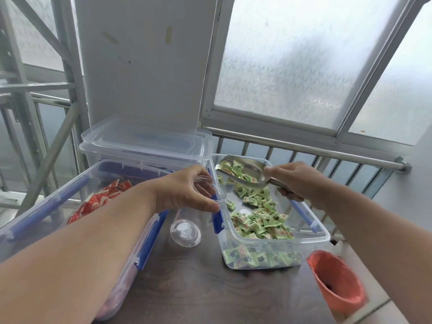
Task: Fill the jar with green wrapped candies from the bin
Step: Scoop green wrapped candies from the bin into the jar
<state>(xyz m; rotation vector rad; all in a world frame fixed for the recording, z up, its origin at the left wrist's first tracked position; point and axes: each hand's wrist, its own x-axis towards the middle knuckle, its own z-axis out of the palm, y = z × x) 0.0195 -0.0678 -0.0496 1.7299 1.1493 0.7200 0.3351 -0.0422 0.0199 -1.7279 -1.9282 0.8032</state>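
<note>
Clear jar: held in the left hand, fingers and thumb curled round it, tilted with its mouth toward the right, over the left rim of the bin.

Metal scoop: gripped by its handle in the right hand, fingers wrapped round the handle; the bowl carries several green wrapped candies and hangs over the far end of the bin, its lip just beside the jar's mouth.

Bin: clear plastic with blue clips, toward the right edge of the table, open on top. Green wrapped candies lie loose along its floor, thickest at the near end.

Second clear jar: lying on its side on the table, in the gap between the two bins, below the left hand.

Left bin: clear with blue clips, at the left edge of the table, holding red wrapped candies; the left forearm crosses above it.

Stacked clear lids: at the far edge of the table, behind both bins.

Orange funnel: near the right near corner of the table, mouth toward the camera.

Table: dark wood-grain top.

Surroundings: white pillar behind the lids, frosted window panes and a metal railing beyond the far edge.
</note>
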